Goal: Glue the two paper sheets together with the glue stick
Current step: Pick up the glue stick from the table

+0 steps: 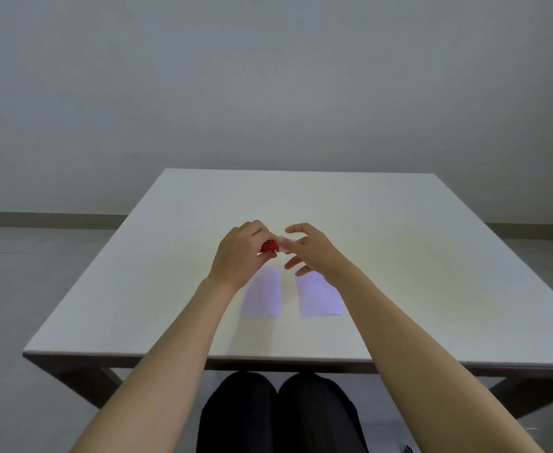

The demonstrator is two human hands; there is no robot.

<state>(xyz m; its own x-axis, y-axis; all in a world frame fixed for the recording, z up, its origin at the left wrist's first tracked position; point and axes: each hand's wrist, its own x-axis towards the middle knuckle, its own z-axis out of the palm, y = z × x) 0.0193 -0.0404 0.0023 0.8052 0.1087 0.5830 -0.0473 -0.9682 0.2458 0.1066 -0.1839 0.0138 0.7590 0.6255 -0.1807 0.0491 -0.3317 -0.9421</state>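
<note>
Left hand (240,253) grips the red glue stick (269,246) in curled fingers, above the table (399,256) just beyond the left paper sheet (263,295) and right paper sheet (320,297); right hand (314,248), fingers spread, meets its pale end, pinch too blurred to tell; likely uncapping, so steady the barrel and pull straight off.

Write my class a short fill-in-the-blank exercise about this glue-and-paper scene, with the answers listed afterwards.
1. The left hand grips a ____ glue stick.
2. The left paper sheet and the right paper sheet both lie flat on the ____.
3. The right hand meets the glue stick at its ____ end.
Missing words: red; table; white.
</note>
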